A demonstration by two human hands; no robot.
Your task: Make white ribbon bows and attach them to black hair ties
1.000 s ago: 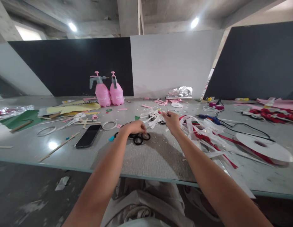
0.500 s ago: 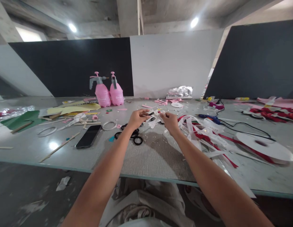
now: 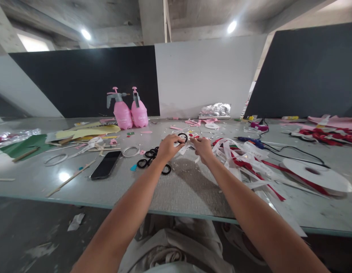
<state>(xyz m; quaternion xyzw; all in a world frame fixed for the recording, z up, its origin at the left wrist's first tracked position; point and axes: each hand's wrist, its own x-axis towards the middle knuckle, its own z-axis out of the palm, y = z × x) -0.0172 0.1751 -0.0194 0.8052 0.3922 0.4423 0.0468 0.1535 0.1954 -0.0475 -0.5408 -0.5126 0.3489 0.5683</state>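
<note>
My left hand (image 3: pixel 169 146) is raised over the table, its fingers pinched on a small black ring (image 3: pixel 182 137). Close beside it, my right hand (image 3: pixel 203 148) is closed on a bunch of white ribbon strips (image 3: pixel 185 148). The two hands nearly touch above the grey table (image 3: pixel 181 189). Several more black rings (image 3: pixel 150 159) lie on the table just below and left of my left hand.
A black phone (image 3: pixel 106 165) lies left of the rings, with a white ring (image 3: pixel 131 151) and wooden sticks nearby. Two pink spray bottles (image 3: pixel 131 112) stand at the back. Tangled red and white ribbons (image 3: pixel 250 161), a white ribbon spool (image 3: pixel 316 176) and a cabled tool (image 3: pixel 251 141) fill the right.
My left hand rose from the pile of black rings on the table, carrying one ring up to meet my right hand, which stayed on the ribbon strips.
</note>
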